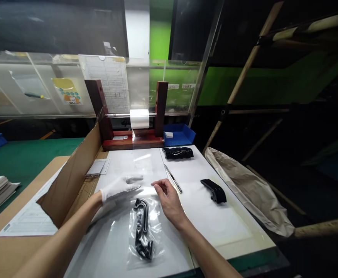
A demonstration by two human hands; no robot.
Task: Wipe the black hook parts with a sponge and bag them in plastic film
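My left hand, in a white glove, hovers over the white work surface with its fingers stretched out and slightly apart. Facing it, my bare right hand has thumb and fingertips pinched together; whatever lies between them is too small or clear to make out. A sheet of clear plastic film lies flat just beyond both hands. Closer to me, a clear plastic bag holds black curved plastic parts. A pen-like tool with a pointed tip rests right of my right hand.
A clear roll hangs on a rod between dark red wooden posts. Black plastic parts lie at the back right, with another curved black part nearer. A blue tray stands behind. Cardboard walls the left side.
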